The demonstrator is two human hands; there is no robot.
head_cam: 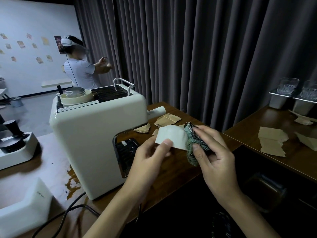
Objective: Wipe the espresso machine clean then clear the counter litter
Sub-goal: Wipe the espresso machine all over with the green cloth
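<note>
Mid-wipe, approx. L hand [147, 157] pinches a white machine part [169, 137] btwn thumb & fingers. R hand [216, 152] has its fingers curled round a green cloth [193, 145], pressed to the part's 3 o'clock edge. Espresso machine [89, 134] stands on the desk [171, 170], at 9 o'clock of the hands.

Left to do, I'd judge:
- brown spill [72, 179] at the machine's 7 o'clock
- torn paper scraps [167, 119] at 12 o'clock of the hands
- loose paper pcs [272, 141] on the side desk [248, 127] at 3 o'clock

Litter step looks not yet begun.
</note>
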